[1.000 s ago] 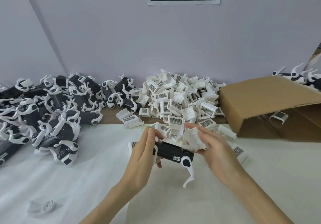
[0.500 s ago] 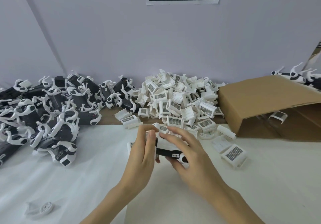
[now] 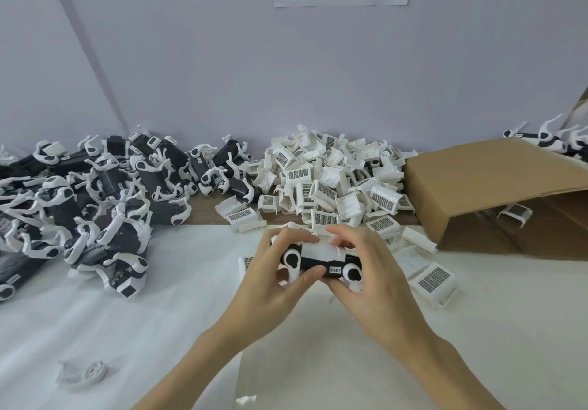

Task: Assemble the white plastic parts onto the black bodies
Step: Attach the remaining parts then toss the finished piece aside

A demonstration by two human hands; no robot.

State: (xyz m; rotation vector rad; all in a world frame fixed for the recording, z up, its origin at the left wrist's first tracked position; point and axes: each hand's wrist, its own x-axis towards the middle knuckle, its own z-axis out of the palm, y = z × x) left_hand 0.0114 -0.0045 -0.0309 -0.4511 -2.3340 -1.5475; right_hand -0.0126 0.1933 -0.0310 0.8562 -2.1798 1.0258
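A black body [image 3: 313, 262] with white round ends sits between both hands above the white table. A white plastic part [image 3: 321, 249] lies along its top. My left hand [image 3: 275, 277] grips the body's left end, thumb across its front. My right hand [image 3: 369, 269] grips the right end, fingers curled over the white part. A heap of white parts [image 3: 331, 180] with dark grilles lies just behind. A pile of black bodies [image 3: 95, 196] with white arms fills the left.
An open cardboard box [image 3: 486, 187] lies on its side at the right, a white part inside. More black-and-white pieces [image 3: 553, 139] rest behind it. Loose white parts [image 3: 432, 279] lie right of my hands. A small white wheel-like piece [image 3: 92, 373] sits near the front left.
My right hand brought a white part from the heap onto the black body. The body has turned lengthwise between both hands, and both now grip its ends.
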